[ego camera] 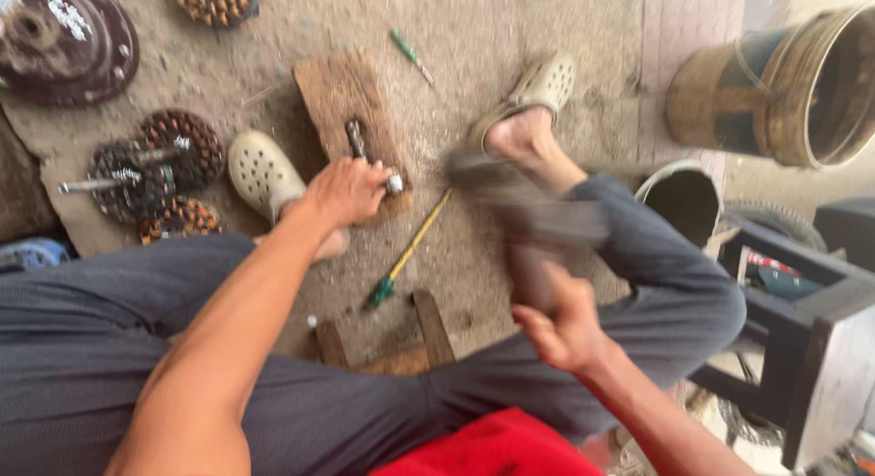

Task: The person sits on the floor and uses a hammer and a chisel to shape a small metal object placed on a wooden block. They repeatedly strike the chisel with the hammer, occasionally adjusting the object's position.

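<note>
— Metal rod (357, 141) on the wooden board (351, 121): where exactly does it lie?

— Along the board's near half, on a dusty concrete floor (510, 30). One end sits under the left hand (346, 192), which is curled around it at the board's near edge.

— And the room around the board?

— A workshop floor. Left of the board lie copper-wound coils (173, 162) and a dark round housing (64, 43). Beyond it rests a small green screwdriver (412, 57); just right of it, a long yellow-shafted one (410, 250). Well to the right stand buckets (793, 84).

— The other hand?

— The right hand (565, 326), nearer than the board, is closed around the handle of a hammer (524, 212), blurred, head tilted toward the board.
</note>
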